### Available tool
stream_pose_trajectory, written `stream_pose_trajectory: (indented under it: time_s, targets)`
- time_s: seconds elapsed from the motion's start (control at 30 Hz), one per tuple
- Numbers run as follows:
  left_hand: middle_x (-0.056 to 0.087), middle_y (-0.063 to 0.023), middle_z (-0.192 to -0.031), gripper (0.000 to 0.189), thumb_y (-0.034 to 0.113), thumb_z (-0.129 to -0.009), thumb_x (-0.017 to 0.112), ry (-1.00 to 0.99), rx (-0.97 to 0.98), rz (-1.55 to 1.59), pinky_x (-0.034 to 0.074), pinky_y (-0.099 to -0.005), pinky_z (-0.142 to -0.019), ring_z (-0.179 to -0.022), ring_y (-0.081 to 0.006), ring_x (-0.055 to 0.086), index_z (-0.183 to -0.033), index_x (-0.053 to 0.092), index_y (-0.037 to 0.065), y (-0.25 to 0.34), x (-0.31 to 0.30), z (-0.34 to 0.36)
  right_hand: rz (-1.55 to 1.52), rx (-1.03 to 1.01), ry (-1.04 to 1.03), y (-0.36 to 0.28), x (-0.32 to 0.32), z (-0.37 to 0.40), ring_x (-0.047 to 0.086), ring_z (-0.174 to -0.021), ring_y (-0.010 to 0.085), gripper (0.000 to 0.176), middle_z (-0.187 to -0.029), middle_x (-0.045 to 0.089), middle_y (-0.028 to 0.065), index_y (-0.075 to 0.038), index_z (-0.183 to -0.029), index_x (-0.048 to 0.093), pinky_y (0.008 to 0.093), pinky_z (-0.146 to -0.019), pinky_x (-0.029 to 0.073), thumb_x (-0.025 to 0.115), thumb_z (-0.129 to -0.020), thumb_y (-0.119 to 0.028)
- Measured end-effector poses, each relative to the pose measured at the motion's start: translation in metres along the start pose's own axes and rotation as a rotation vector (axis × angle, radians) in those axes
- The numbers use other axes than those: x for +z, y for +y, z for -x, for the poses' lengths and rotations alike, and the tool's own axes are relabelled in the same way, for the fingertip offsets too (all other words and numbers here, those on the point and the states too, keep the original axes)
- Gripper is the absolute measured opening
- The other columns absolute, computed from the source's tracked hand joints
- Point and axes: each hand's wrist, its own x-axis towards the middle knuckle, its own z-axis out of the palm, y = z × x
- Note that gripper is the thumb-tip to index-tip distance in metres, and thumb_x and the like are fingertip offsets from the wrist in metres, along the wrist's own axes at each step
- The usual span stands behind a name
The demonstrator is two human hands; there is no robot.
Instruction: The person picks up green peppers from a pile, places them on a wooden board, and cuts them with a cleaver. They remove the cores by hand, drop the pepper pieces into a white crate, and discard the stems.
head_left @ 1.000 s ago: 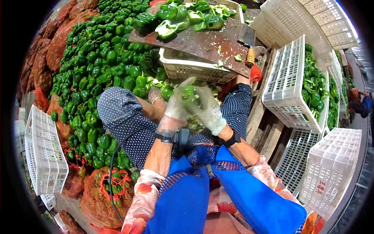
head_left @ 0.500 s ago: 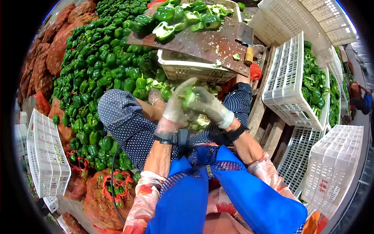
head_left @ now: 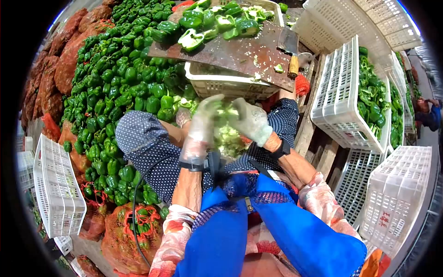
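Note:
My gloved left hand (head_left: 200, 121) is raised over my lap, its fingers smeared by motion. Facing it across a narrow gap, my gloved right hand (head_left: 253, 122) has its fingers curled inward. Between the two hands shows a blurred pale-green patch, like a piece of pepper. Below them lies a heap of pale-green pepper scraps (head_left: 230, 141). Beyond the hands, a dark cutting board (head_left: 221, 55) rests across a white crate (head_left: 221, 85). Cut green peppers (head_left: 191, 39) lie on it, along with a wooden-handled cleaver (head_left: 290, 44) and scattered seeds.
A large pile of whole green peppers (head_left: 117, 83) spreads on the left, with red mesh sacks (head_left: 69, 69) behind it. On the right, a tilted white crate (head_left: 339, 92) holds cut peppers beside wooden slats (head_left: 311, 111). Another white crate (head_left: 57, 184) stands at far left.
My hands have moved apart a little, the left one shifting slightly left. The green pepper piece seen between them before is now only a blur.

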Motion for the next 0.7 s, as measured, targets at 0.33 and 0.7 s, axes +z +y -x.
stream_pose_trajectory:
  time_s: [0.33,0.7]
  targets:
    - [0.064,-0.0105,-0.115,0.059,0.049,-0.095,0.051,0.026,-0.258,0.591,0.055,-0.0387,-0.085,-0.101,-0.0251,0.062,-0.131,0.052,0.003,-0.01,0.0,0.01,-0.284,-0.374,0.147,0.007,-0.016,-0.01,0.061,-0.103,0.0313,0.049,-0.119,0.06,0.0188,-0.003,-0.122,0.058,0.0418,-0.087,0.05,0.065,-0.084,-0.033]
    - [0.045,-0.0111,-0.142,0.08,0.058,-0.089,0.056,-0.207,-0.086,0.403,0.043,-0.0381,-0.104,-0.127,-0.0255,0.047,-0.143,0.037,0.004,-0.01,0.018,-0.003,0.045,-0.229,0.081,0.003,-0.001,0.012,0.063,-0.091,0.034,0.033,-0.101,0.06,0.016,-0.007,-0.111,0.059,0.0445,-0.078,0.052,0.06,-0.083,-0.025]
